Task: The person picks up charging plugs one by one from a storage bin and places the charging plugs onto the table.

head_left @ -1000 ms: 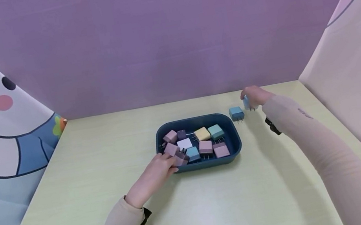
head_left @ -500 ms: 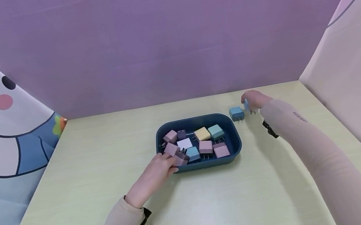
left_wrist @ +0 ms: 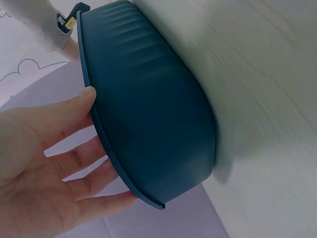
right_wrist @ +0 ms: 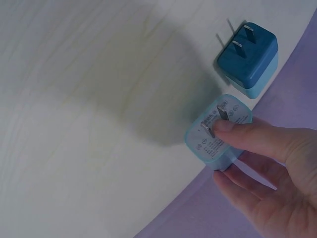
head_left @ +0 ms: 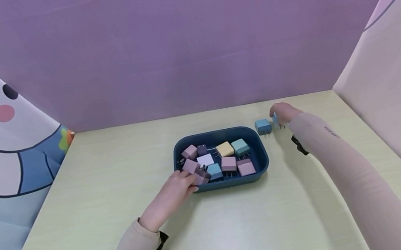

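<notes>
My left hand (head_left: 174,192) grips the near left rim of a dark blue plastic tray (head_left: 230,183). In the left wrist view, the thumb lies on the tray's outer wall (left_wrist: 148,109) and the fingers go behind the rim. My right hand (head_left: 283,112) pinches a light blue plug charger (right_wrist: 213,141), its thumb against the face with the two metal prongs. Beside it a two-tone blue charger (right_wrist: 252,59) stands on the table, prongs toward the camera in the right wrist view. A narrow space separates the two chargers in the head view.
Inside the tray lie several chargers, among them a yellow one (head_left: 224,149), a green one (head_left: 240,146), a white one (head_left: 205,160) and a pink one (head_left: 228,163). A purple backdrop (head_left: 187,47) rises at the table's (head_left: 227,235) far edge, with printed sheets at both sides.
My right hand has come slightly down and nearer with the light blue charger, and its forearm has shifted left. The left hand and the tray stay where they were.
</notes>
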The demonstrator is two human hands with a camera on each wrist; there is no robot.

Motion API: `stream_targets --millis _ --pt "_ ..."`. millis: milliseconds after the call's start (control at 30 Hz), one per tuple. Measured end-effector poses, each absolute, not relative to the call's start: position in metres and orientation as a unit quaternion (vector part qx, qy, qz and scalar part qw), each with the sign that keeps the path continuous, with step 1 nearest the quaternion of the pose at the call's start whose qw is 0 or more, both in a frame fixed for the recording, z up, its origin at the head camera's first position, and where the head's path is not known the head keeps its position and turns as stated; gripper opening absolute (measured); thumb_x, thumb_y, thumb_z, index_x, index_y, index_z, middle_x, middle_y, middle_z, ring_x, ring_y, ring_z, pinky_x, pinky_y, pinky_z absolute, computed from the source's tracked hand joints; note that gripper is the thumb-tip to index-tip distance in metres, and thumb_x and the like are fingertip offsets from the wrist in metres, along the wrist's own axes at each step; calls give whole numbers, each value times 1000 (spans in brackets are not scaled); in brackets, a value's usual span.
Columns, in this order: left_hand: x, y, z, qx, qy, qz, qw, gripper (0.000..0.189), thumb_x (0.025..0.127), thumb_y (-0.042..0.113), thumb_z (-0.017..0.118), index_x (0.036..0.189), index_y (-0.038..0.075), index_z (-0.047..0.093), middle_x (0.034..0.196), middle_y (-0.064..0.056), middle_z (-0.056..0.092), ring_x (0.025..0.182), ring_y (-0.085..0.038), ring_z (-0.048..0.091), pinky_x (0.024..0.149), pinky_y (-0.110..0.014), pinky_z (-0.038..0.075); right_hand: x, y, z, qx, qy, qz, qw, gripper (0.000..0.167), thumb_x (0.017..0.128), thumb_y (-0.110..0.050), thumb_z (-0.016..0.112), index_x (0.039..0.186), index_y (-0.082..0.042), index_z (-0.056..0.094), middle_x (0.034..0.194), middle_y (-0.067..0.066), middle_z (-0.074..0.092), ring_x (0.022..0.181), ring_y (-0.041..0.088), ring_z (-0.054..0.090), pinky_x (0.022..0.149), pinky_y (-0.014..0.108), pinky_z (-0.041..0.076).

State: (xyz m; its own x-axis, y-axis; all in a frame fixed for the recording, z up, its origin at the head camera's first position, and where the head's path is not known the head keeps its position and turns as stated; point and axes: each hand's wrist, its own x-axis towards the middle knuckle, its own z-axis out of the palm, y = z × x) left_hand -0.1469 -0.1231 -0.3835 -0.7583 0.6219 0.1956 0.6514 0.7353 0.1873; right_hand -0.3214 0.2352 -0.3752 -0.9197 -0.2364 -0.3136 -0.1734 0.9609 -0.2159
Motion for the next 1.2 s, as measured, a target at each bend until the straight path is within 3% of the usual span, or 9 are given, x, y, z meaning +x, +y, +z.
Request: stream_targets --millis 1200 --pt "-142 -123 -380 -333 -932 -131 47 9 76 13 68 83 8 64 83 -4 62 66 -15 42 59 -25 35 -315 234 -384 -97 974 -108 175 42 73 20 54 113 8 54 119 29 47 112 42 42 90 48 36"
